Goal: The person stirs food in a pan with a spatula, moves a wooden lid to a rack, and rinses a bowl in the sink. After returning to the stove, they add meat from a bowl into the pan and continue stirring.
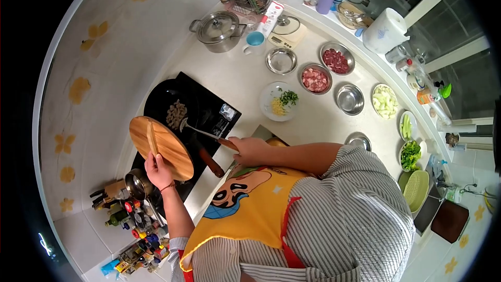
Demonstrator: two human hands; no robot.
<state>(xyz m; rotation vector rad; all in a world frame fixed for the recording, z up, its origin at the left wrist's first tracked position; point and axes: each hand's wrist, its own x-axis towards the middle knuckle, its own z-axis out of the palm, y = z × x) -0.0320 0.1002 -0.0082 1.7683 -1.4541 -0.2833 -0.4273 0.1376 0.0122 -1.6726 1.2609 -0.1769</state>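
My left hand point(157, 171) grips the bar handle of a round wooden lid point(175, 151), held tilted beside the black wok point(166, 94). Browned meat pieces point(177, 115) lie in the wok. In my right hand point(252, 151) is the wooden handle of a spatula point(207, 133), its metal head in the wok at the edge of the meat. The wok's brown handle point(210, 163) sticks out below the spatula, and neither hand is on it. Under the wok is a black cooktop point(222, 112). The lid hides part of the wok and cooktop.
A plate of chopped garlic and greens point(274, 114) and bowls of raw meat point(315, 79) stand on the counter. A steel pot point(216, 30) is at the back. Bottles point(141, 219) and a small saucepan point(138, 183) crowd the left. Vegetables point(385, 101) line the right.
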